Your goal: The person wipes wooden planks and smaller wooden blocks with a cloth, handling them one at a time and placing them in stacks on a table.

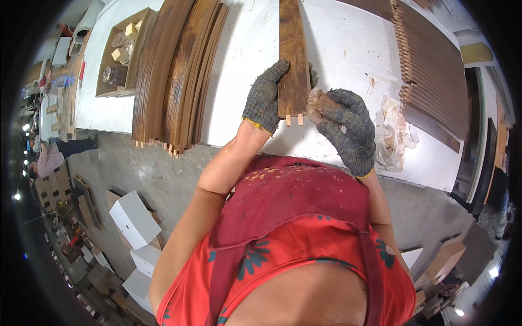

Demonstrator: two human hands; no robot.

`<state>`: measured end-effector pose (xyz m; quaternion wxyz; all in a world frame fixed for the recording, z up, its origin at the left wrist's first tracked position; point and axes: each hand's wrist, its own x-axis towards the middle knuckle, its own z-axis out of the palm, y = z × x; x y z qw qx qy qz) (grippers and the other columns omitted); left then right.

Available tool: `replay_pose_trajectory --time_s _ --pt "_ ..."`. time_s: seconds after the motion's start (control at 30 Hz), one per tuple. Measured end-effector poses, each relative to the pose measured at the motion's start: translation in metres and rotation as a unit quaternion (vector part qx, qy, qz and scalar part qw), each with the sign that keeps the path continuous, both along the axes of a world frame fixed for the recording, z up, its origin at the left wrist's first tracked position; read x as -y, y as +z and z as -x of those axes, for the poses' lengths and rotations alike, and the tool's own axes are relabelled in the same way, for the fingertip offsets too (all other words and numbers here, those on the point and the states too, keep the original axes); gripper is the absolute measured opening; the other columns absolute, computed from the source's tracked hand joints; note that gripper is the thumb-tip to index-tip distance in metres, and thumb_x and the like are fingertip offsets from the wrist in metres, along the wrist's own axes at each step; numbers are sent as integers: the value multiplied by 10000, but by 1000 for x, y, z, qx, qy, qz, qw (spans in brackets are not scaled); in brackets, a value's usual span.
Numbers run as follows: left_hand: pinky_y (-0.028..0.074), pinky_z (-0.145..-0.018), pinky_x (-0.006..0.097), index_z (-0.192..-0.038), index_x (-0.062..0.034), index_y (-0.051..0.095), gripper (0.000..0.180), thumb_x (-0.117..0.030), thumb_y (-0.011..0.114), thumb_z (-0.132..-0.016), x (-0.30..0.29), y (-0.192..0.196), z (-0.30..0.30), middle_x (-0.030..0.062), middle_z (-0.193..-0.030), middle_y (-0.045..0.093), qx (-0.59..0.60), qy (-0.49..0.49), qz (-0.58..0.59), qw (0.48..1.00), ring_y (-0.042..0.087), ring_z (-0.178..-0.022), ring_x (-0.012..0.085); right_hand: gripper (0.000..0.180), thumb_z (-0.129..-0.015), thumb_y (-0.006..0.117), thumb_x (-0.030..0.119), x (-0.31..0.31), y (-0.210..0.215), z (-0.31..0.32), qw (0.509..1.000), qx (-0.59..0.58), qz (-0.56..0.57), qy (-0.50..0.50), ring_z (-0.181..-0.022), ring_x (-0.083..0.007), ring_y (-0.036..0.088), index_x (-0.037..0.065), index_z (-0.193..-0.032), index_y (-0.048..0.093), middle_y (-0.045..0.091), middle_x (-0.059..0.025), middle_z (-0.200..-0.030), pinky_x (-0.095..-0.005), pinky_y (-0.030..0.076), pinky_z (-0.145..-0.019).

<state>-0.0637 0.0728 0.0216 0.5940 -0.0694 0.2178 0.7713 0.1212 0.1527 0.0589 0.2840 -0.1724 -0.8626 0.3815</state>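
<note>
A brown-stained wooden board [292, 49] points away from me over the white table, two pale dowels [294, 120] sticking out of its near end. My left hand [263, 96], in a dark knitted glove with a yellow cuff, is wrapped round the board's left side. Some dark glove fingers show past the right edge. My right hand [350, 125], gloved alike, pinches a stained tan pad [316, 104] against the board's right edge close to the dowels. Whether the pad is a sponge or folded cloth, I cannot tell.
Several stained boards [176, 70] lie stacked on the left of the white table [244, 32], beside a box [100, 81] holding pale blocks and a jar. More boards [435, 65] line the right. Crumpled clear plastic [396, 136] lies near my right hand. White boxes [133, 217] stand on the floor.
</note>
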Motion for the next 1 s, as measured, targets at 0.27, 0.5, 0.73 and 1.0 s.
replay_pose_trajectory --time_s 0.27,0.5,0.73,1.0 --pt "590 -812 377 -1225 47 519 348 -160 564 -949 3 -10 9 208 -1108 635 -63 -11 70 995 667 -957 271 307 -707 802 121 -23 -11 21 999 16 -33 7 -1026 -285 580 113 -1005 729 625 -124 -1095 -388 502 -862" --pt "583 -808 374 -1233 42 521 351 -183 545 -963 8 -27 13 192 -1114 639 -89 8 99 991 663 -974 272 299 -717 798 137 -24 -22 30 999 35 -37 -11 -1023 -284 576 123 -1006 727 622 -114 -1102 -383 497 -882" --pt "568 -858 388 -1241 92 492 402 -188 553 -959 11 -23 11 235 -1099 622 -68 -27 63 995 648 -986 311 364 -717 800 186 4 -10 -1 996 72 -2 50 -1051 -313 552 132 -1067 712 601 -131 -1135 -415 475 -891" --pt "558 -821 342 -1228 84 519 405 -183 597 -933 71 -53 11 199 -1073 641 -155 -43 191 968 642 -969 246 231 -761 761 182 6 -40 18 994 4 -39 104 -997 -331 548 121 -976 703 590 -142 -1120 -426 460 -866"
